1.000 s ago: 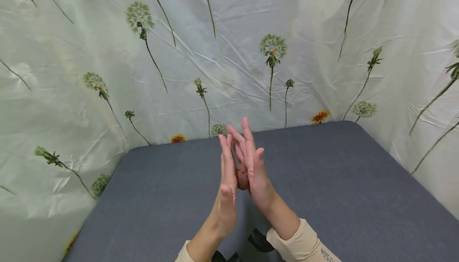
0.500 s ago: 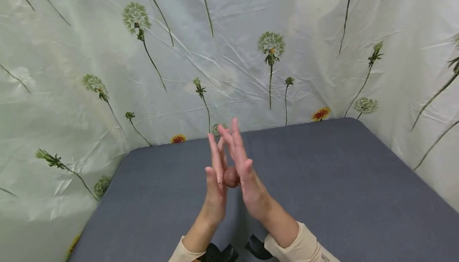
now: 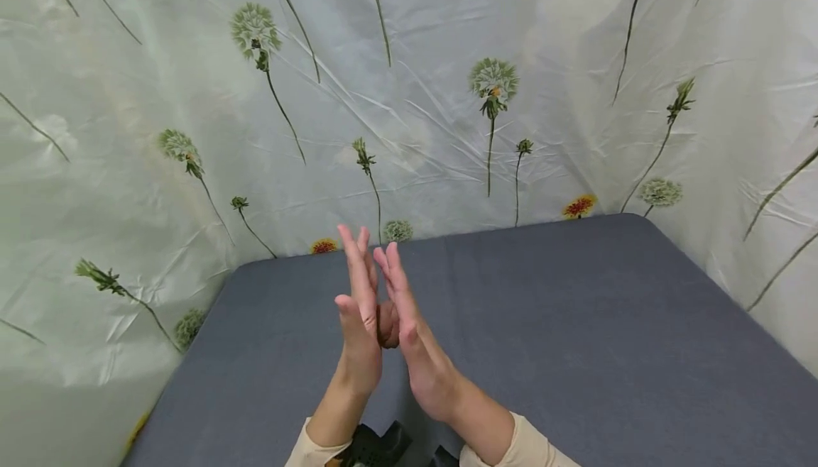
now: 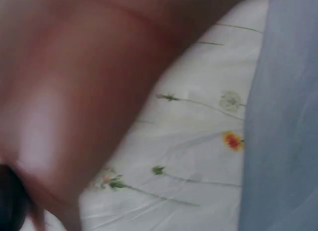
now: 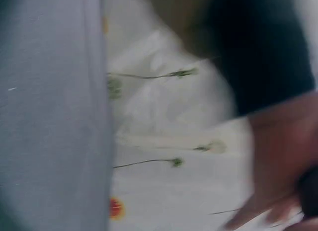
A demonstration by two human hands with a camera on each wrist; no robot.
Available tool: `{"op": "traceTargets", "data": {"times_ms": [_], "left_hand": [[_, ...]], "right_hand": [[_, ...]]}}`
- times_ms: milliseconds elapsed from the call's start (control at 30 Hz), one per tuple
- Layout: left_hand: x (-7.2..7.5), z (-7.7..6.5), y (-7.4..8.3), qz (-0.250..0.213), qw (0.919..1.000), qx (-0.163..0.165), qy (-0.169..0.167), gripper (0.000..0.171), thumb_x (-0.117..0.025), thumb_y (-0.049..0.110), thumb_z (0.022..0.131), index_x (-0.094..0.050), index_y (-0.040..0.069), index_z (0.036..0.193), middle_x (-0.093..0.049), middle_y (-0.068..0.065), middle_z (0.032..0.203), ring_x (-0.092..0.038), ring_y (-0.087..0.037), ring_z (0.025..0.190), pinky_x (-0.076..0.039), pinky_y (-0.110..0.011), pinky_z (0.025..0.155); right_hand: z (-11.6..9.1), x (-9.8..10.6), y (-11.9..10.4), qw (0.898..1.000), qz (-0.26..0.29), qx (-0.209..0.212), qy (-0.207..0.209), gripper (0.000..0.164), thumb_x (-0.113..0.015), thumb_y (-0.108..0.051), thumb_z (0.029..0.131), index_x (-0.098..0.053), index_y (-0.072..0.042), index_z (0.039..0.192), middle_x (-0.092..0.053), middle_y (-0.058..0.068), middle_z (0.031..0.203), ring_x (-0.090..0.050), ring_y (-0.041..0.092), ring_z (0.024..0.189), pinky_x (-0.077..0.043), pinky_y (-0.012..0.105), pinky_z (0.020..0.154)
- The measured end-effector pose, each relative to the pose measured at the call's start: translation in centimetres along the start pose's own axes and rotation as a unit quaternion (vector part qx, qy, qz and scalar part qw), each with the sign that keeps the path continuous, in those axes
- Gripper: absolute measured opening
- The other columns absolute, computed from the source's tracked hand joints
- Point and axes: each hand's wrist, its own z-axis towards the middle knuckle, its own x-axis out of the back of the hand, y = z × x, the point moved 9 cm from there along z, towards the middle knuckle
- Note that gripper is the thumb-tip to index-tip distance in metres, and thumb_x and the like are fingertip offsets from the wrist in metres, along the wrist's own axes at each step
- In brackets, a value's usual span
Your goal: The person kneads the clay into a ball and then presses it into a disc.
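Note:
A small reddish-brown ball, which looks like clay (image 3: 388, 328), sits between two facing palms in the head view. My left hand (image 3: 361, 339) presses it from the left, fingers straight and pointing up and away. From the other side my right hand (image 3: 422, 357) presses it, its fingers also straight and leaning left. Both palms hide part of the ball. Blurred skin of the left hand (image 4: 84, 92) fills much of the left wrist view. In the right wrist view, part of a hand (image 5: 278, 161) shows at the right; the ball is not visible there.
A dark grey cloth-covered table (image 3: 543, 325) lies below the hands. Behind and around it hangs a pale curtain (image 3: 422, 112) printed with dandelions. Black straps (image 3: 383, 446) with devices sit at the wrists, near cream sleeves (image 3: 520, 446).
Both hands have shifted left with the ball between them. The palms have slid against each other: the left fingertips now reach higher than the right ones, the reverse of before.

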Motion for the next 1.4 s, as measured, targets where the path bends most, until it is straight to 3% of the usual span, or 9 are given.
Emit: {"op": "traceTargets", "data": {"times_ms": [67,133,267,300,400,667,967,1133,1400], "left_hand": [[-0.6,0.0,-0.6,-0.013,0.9997,0.015,-0.016,0.091,-0.003,0.089,0.098,0.029,0.037,0.166,0.015,0.004,0.181,-0.048,-0.023,0.147,-0.043,-0.050,0.115],[-1.6,-0.3,-0.8,-0.031,0.9989,0.015,-0.032,0.090,-0.001,0.086,0.100,0.031,0.035,0.166,0.017,0.000,0.181,-0.003,-0.033,0.168,-0.015,-0.062,0.132],[-4.2,-1.3,-0.1,-0.051,0.9961,-0.006,-0.071,0.085,-0.001,0.082,0.102,0.030,0.035,0.166,0.022,0.003,0.180,0.017,-0.029,0.167,0.008,-0.074,0.127],[-4.6,-1.5,0.0,-0.044,0.9960,-0.013,-0.076,0.085,-0.002,0.082,0.102,0.029,0.035,0.166,0.024,0.003,0.179,0.018,-0.028,0.167,0.008,-0.075,0.126],[-4.5,-1.5,0.4,-0.004,0.9973,-0.030,-0.067,0.086,-0.002,0.083,0.102,0.026,0.035,0.167,0.025,0.008,0.179,0.017,-0.027,0.167,0.003,-0.081,0.122],[-0.6,0.1,-0.9,0.000,1.0000,0.000,-0.005,0.093,-0.002,0.086,0.100,0.028,0.029,0.168,0.012,-0.003,0.182,0.014,-0.033,0.169,0.010,-0.075,0.126],[-3.4,-0.8,-0.8,-0.050,0.9969,0.011,-0.060,0.089,-0.004,0.081,0.104,0.030,0.028,0.167,0.010,-0.006,0.182,0.016,-0.030,0.168,0.013,-0.072,0.128],[-4.8,-1.2,-0.9,-0.045,0.9960,0.007,-0.076,0.083,-0.003,0.076,0.107,0.028,0.028,0.167,0.017,0.001,0.181,0.016,-0.022,0.169,0.009,-0.051,0.134],[-2.5,-0.6,-0.1,-0.019,0.9994,-0.006,-0.029,0.086,-0.002,0.078,0.105,0.027,0.027,0.168,0.019,0.000,0.181,0.016,-0.029,0.169,0.014,-0.070,0.128]], "right_hand": [[0.1,0.6,-1.1,1.000,-0.005,0.018,0.009,0.076,-0.007,-0.070,0.110,0.014,-0.032,0.173,-0.001,0.005,0.183,-0.049,0.027,0.146,-0.045,0.046,0.115],[0.3,1.6,-1.9,0.999,-0.016,0.032,0.023,0.077,-0.008,-0.071,0.110,0.013,-0.032,0.173,-0.004,0.008,0.183,-0.050,0.029,0.145,-0.047,0.040,0.115],[0.6,4.5,-1.2,0.997,-0.033,0.017,0.062,0.080,-0.008,-0.074,0.108,0.012,-0.032,0.173,-0.009,0.014,0.182,-0.022,0.041,0.165,-0.033,0.050,0.129],[0.6,5.0,-0.7,0.997,-0.032,0.010,0.067,0.080,-0.008,-0.075,0.108,0.012,-0.032,0.173,-0.010,0.015,0.181,-0.005,0.044,0.168,-0.026,0.048,0.132],[0.6,5.2,0.8,0.998,-0.009,-0.015,0.063,0.081,-0.006,-0.075,0.107,0.013,-0.031,0.173,-0.008,0.017,0.181,-0.005,0.045,0.168,-0.037,0.036,0.122],[0.1,1.3,0.4,1.000,-0.003,0.006,0.009,0.074,-0.007,-0.067,0.112,0.012,-0.030,0.173,-0.003,0.015,0.182,0.001,0.039,0.169,-0.002,0.077,0.126],[0.5,4.2,-2.8,0.995,-0.048,0.059,0.070,0.076,-0.013,-0.066,0.113,-0.003,-0.024,0.175,-0.021,0.014,0.179,-0.011,0.032,0.169,-0.002,0.079,0.125],[0.3,5.5,-2.4,0.994,-0.056,0.050,0.081,0.077,-0.013,-0.067,0.113,-0.002,-0.023,0.175,-0.022,0.016,0.178,-0.015,0.033,0.168,-0.005,0.079,0.125],[0.4,3.1,-0.3,1.000,0.001,0.006,0.024,0.075,-0.013,-0.065,0.113,0.004,-0.026,0.175,-0.009,0.015,0.181,-0.004,0.036,0.169,-0.002,0.073,0.129]]}}
